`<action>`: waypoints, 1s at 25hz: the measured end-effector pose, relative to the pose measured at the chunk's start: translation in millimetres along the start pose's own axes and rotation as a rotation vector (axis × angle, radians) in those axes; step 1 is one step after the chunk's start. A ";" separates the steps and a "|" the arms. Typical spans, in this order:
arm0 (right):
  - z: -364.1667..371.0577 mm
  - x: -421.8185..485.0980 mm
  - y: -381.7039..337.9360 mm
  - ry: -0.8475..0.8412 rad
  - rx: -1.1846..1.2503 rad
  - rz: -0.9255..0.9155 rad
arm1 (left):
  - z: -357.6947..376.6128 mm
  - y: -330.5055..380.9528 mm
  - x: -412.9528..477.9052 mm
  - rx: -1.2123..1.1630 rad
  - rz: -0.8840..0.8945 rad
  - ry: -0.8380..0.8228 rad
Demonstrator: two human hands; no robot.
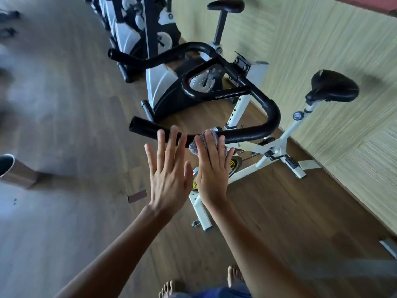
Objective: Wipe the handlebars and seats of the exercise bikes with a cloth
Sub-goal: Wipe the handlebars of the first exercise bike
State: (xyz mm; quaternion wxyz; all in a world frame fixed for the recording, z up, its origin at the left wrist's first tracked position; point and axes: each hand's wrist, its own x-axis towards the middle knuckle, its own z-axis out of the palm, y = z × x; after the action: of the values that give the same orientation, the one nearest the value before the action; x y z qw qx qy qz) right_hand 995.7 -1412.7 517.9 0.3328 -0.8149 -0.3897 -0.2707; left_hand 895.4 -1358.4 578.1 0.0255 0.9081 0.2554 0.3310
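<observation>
The right hand (211,171) — grip flat and straight — presses the grey cloth (198,140) onto the near black handlebar (247,134); the left hand (168,171) just left of it, grip spread, holding nothing.

Left hand (169,171) and right hand (211,171) reach forward, fingers straight

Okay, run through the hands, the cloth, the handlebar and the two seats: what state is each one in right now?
Left hand: fingers straight and spread, tips at the handlebar, holding nothing.
Right hand: flat, pressing the cloth onto the handlebar.
Cloth: bunched under the right fingers.
Near seat: untouched, on its post.
Far seat: untouched, on its post.
</observation>
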 end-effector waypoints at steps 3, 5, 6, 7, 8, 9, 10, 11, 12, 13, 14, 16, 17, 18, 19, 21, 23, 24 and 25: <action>-11.6 2.6 20.6 -0.035 0.034 -0.047 | 9.8 18.4 0.5 0.082 -0.090 -0.030; -19.9 5.1 35.1 -0.051 0.073 -0.055 | 15.8 32.3 -0.8 0.100 -0.117 -0.044; -24.2 6.1 42.3 -0.062 0.086 -0.053 | 19.1 38.8 -1.2 0.102 -0.122 -0.051; -27.9 6.5 49.2 -0.068 0.089 -0.049 | 23.1 43.7 -1.8 0.097 -0.121 -0.058; -30.7 6.9 56.2 -0.071 0.086 -0.047 | 27.6 47.9 -2.8 0.089 -0.120 -0.061; -33.2 7.8 61.5 -0.077 0.080 -0.042 | 32.1 51.4 -3.3 0.081 -0.118 -0.061; -35.6 8.9 67.2 -0.089 0.078 -0.028 | 37.0 56.4 -2.8 0.071 -0.120 -0.064; -38.8 10.7 72.1 -0.107 0.089 -0.005 | 40.2 61.4 -1.4 0.059 -0.126 -0.066; -42.4 13.2 76.9 -0.129 0.109 0.016 | 41.8 66.6 0.1 0.045 -0.133 -0.065; -47.0 14.6 81.7 -0.148 0.135 0.032 | 42.8 72.4 -0.5 0.026 -0.136 -0.067; -50.0 15.6 86.1 -0.155 0.164 0.039 | 43.7 78.1 -1.3 0.012 -0.127 -0.073; -53.4 18.5 97.6 -0.176 0.215 0.027 | 48.4 89.5 -1.2 0.008 -0.098 -0.088; -54.5 19.7 104.3 -0.187 0.228 0.009 | 51.5 94.8 -1.1 0.005 -0.098 -0.092; -54.3 20.4 112.0 -0.186 0.229 -0.013 | 55.3 99.8 -1.0 -0.001 -0.112 -0.089; -53.5 21.2 120.2 -0.177 0.225 -0.035 | 59.1 105.0 0.0 -0.007 -0.134 -0.081; -51.5 24.2 138.7 -0.169 0.255 -0.090 | 67.6 117.2 3.6 -0.018 -0.180 -0.058; -51.0 28.1 156.7 -0.180 0.336 -0.185 | 77.4 131.8 7.8 -0.038 -0.215 -0.024; -50.8 30.7 166.6 -0.193 0.370 -0.238 | 83.4 141.0 9.7 -0.054 -0.229 -0.004; -49.4 35.2 179.5 -0.205 0.409 -0.289 | 91.0 152.7 12.6 -0.070 -0.245 0.027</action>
State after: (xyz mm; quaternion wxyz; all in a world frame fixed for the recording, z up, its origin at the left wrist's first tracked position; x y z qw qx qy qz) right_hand 1152.4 -1519.1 514.3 0.4070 -0.6898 -0.5804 -0.1472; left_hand 1027.7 -1473.8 547.4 0.0940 0.8641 0.3530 0.3462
